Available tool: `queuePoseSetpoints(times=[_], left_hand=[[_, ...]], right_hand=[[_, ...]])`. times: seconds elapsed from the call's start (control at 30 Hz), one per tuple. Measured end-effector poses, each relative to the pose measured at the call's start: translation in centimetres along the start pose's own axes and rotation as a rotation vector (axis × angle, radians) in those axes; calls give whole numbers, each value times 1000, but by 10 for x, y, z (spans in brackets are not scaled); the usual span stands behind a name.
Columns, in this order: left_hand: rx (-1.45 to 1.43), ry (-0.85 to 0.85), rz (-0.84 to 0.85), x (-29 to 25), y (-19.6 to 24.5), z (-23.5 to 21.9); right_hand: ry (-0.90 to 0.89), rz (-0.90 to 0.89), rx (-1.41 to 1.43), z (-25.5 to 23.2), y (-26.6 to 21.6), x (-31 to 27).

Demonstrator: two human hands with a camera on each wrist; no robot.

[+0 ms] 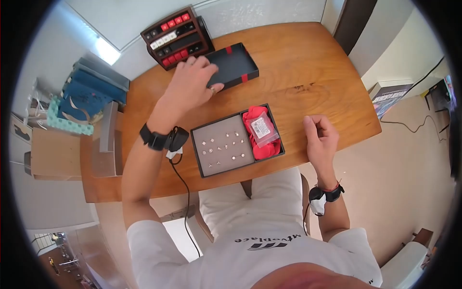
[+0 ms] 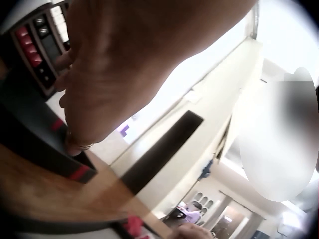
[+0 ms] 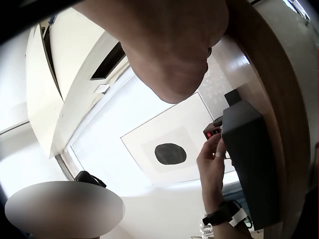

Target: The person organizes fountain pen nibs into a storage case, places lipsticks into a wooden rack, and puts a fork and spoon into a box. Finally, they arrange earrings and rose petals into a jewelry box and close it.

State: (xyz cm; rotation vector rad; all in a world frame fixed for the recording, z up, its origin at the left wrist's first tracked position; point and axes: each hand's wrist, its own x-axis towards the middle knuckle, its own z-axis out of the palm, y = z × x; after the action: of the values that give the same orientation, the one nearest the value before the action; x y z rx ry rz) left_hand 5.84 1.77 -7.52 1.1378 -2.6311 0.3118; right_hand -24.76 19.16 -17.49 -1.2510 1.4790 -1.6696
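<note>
My left hand (image 1: pixel 192 82) is over the left end of a black box lid (image 1: pixel 231 67) with red ribbon strips, fingers loosely bent and spread; whether it touches the lid is unclear. In the left wrist view, the fingers of that hand (image 2: pixel 107 74) are by the lid's edge (image 2: pixel 77 174). Nearer me lies a black box whose grey pad (image 1: pixel 219 132) carries several small earrings. Its right compartment holds red cloth (image 1: pixel 262 150) under a clear labelled packet (image 1: pixel 261 127). My right hand (image 1: pixel 321 142) rests at the table's front edge, fingers loosely curled, holding nothing.
Behind the left hand stands a dark wooden rack (image 1: pixel 156 36) with red, white and black pieces. Blue bags (image 1: pixel 84 94) and a cardboard box (image 1: pixel 55 154) are at the left. A cable (image 1: pixel 186 192) hangs from the left wrist over the wooden table's (image 1: pixel 308 62) front edge.
</note>
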Motion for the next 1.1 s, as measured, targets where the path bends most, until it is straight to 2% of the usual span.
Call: queuePoseSetpoints(times=[0.03, 0.1, 0.13, 0.2, 0.23, 0.3, 0.33, 0.37, 0.4, 0.43, 0.47, 0.53, 0.57, 0.6, 0.63, 0.67, 0.7, 0.73, 0.77, 0.8, 0.83, 0.9, 0.93, 1.0, 1.03, 1.07, 1.1], left_hand=[[10, -2, 8, -3, -10, 13], [-119, -260, 37, -6, -21, 29], [-118, -261, 39, -7, -28, 30], [-176, -96, 109, -10, -33, 33], [-182, -95, 104, -9, -22, 12], [-585, -160, -358, -8, -13, -47], [-579, -144, -368, -12, -12, -63], [-948, -115, -480, -18, -11, -78], [-1319, -76, -581, -27, -8, -94], [-1358, 113, -860, -33, 20, -110], [-1352, 128, -864, -46, 19, -114], [-1634, -49, -725, -65, 20, -110], [-1724, -127, -683, -72, 25, -108], [-1740, -145, -694, -74, 35, -104], [-1719, -136, -769, -76, 46, -99], [-1733, -220, -757, -82, 40, -88], [-1743, -305, -742, -84, 38, -83], [-1759, -300, -753, -86, 36, -80], [-1794, -248, -827, -88, 35, -79], [-1827, -196, -903, -89, 37, -80], [-1839, -185, -910, -92, 42, -77], [-1307, 61, -698, -100, 54, -75], [-1315, 63, -699, -103, 55, -73], [-1062, -80, -703, -112, 56, -62], [-1070, -79, -708, -117, 58, -55], [-862, -23, -639, -121, 62, -47], [-654, 31, -568, -126, 65, -40]], right_hand=[[8, -1, 11, 0, 0, 0], [2, 20, 7, 0, 0, 0], [4, 20, 8, 1, 0, 1], [0, 5, 19, 0, 0, 0], [-5, 6, 12, -3, 1, -2], [-59, 12, 22, -4, 2, -1], [-73, -1, 27, -2, 2, -1], [-23, -13, 76, 0, 3, -3], [24, -22, 127, 5, 2, -3], [7, -32, 136, 12, -10, 1], [31, -153, 108, 17, -26, 4], [34, -365, 79, 25, -67, 9], [17, -400, 70, 25, -84, 14], [0, -435, 61, 26, -101, 19], [-200, -302, 43, 23, -114, 21], [-399, -163, 29, 24, -118, 20], [-410, -144, 17, 26, -115, 20], [-416, -66, -13, 30, -112, 23], [-423, 4, -43, 33, -110, 25], [-440, 6, -53, 37, -105, 22], [-381, -43, -134, 41, -98, 20], [-323, -92, -220, 43, -95, 16], [-351, -62, -336, 43, -96, 14], [-382, -29, -459, 42, -94, 9], [-357, -138, -579, 43, -90, 5], [-332, -250, -696, 43, -86, 2], [-341, -252, -703, 44, -85, -2]])
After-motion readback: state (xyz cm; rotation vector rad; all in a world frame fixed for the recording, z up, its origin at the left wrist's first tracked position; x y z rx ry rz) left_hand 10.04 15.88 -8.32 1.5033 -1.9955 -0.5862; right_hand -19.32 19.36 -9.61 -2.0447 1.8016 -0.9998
